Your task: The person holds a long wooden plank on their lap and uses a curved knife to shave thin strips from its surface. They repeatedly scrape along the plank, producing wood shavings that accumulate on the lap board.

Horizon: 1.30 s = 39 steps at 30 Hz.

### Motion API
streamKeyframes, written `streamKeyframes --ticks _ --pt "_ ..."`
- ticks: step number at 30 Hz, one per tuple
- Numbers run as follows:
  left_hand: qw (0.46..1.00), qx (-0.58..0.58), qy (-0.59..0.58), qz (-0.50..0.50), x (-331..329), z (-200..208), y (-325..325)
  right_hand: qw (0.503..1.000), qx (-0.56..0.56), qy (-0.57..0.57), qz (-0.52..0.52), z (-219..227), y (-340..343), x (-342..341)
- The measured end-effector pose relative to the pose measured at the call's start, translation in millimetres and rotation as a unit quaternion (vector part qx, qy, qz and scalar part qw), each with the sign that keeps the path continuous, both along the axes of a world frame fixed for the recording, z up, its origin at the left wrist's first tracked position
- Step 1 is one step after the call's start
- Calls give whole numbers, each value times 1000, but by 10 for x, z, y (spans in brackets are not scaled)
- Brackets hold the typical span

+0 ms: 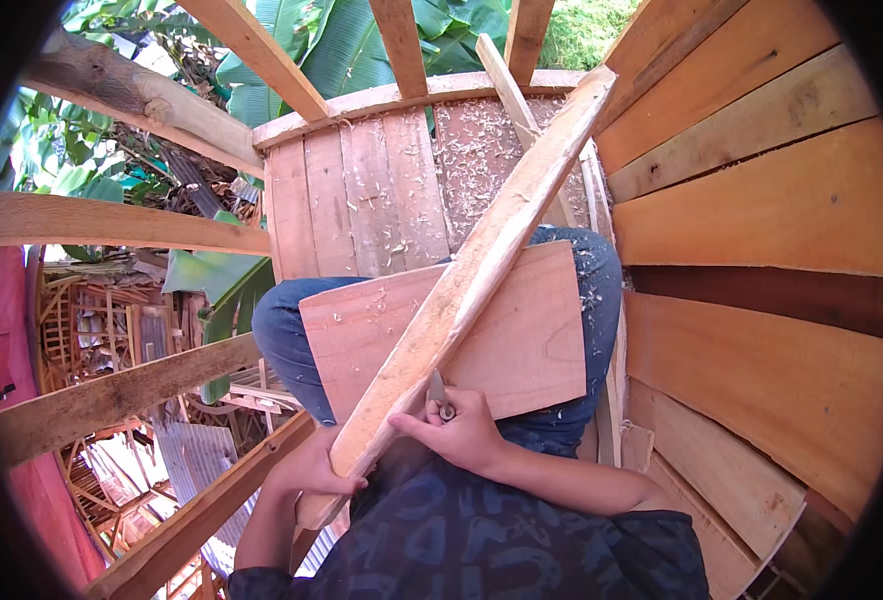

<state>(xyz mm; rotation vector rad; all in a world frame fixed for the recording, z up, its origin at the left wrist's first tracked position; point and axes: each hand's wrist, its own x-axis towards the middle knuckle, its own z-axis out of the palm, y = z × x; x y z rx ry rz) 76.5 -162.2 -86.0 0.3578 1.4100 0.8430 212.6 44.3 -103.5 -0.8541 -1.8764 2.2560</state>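
Though rough, long plank (464,285) and metal blade (436,385) tight in left and right hands (315,462) (469,432)

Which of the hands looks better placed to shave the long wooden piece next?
The right, probably: the right hand holds a knife, its blade beside the long wooden piece, while the left hand grips that piece near its lower end.

You wore a dark shirt (462,545) with a blue-grey pattern of letter-like shapes, its sleeves (657,545) short, and blue jeans (290,325) flecked with pale shavings (591,278). Your left hand (314,464) and right hand (464,432) were bare.
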Motion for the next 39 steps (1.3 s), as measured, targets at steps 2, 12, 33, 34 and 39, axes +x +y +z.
streamKeyframes --ticks 2,12,33,34,39 --pt "997 -2 64 -34 -28 19 127 999 -7 1 -39 45 86 0" --pt "922 -120 360 -80 251 604 813 995 -2 9 -100 61 249 -34" --pt "867 46 495 -30 215 257 315 966 137 213 -48 -52 130 17" --pt "870 44 490 -32 203 285 350 968 133 209 -46 -54 141 20" --pt "866 78 493 -31 192 200 374 982 103 157 -33 3 167 76"
